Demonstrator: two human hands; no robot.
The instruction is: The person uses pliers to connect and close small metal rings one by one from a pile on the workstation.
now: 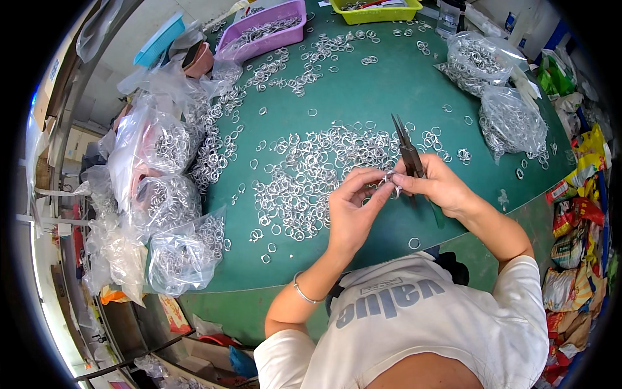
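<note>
Head view: small metal ring (397, 192) above green desk (402, 78);
Left hand (352, 206): fingertips pinch the ring;
Right hand (444, 185): holds pliers (409, 153), thumb also at the ring;
Ring handling: probably light, stiff, slippery; better gripped at outer edge

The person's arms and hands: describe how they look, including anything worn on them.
The white sleeves are short, leaving the forearms bare. A slim, silver-coloured bangle circles the left one; the right shows none. The left hand and right hand wear no gloves.
</note>
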